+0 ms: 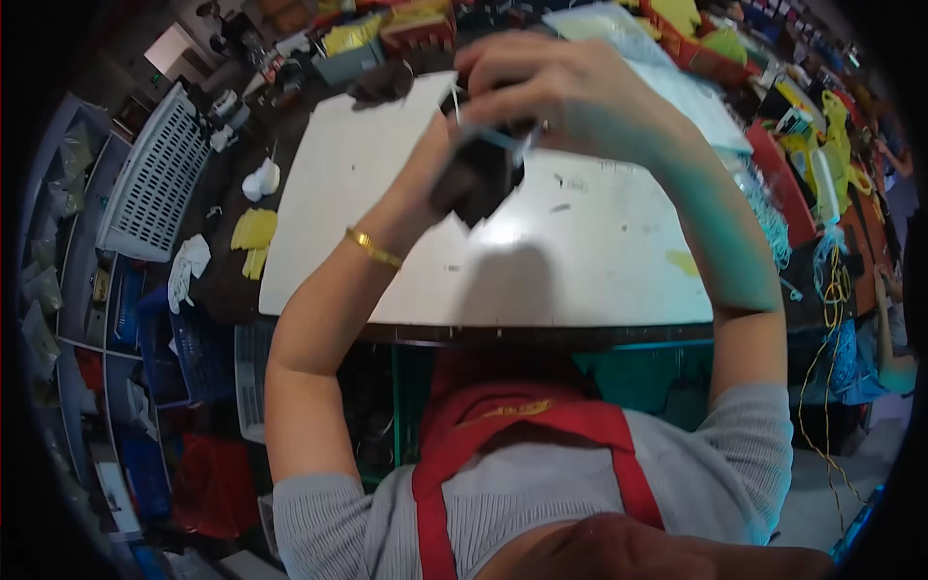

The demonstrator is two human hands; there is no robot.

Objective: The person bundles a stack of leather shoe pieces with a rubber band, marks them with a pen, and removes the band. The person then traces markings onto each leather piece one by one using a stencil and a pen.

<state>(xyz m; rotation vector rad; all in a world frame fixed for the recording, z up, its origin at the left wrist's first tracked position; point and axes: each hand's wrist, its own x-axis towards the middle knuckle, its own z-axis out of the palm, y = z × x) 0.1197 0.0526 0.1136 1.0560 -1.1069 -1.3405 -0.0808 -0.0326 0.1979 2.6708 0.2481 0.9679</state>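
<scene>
Over the upper middle of the white board, a dark, soft-looking piece [480, 182] hangs from my left hand [442, 145]. Its kind cannot be told, and motion blurs it. The left fingers are closed on its upper part, and the piece partly hides them. From the right my right hand [565, 92] reaches over the top of it, knuckles up and fingers bent inward. A thin pale cord or strip [495, 136] runs across the dark piece just under the right fingers, which look pinched together there. Whatever lies between those fingertips is hidden.
The white board [599, 251] covers the dark table. Another dark piece [380, 85] lies at its far left edge. Yellow pieces [253, 232] and a white cloth [188, 269] lie left, near a white basket [159, 174]. Pale cords [759, 208] hang at right. Trays line the back.
</scene>
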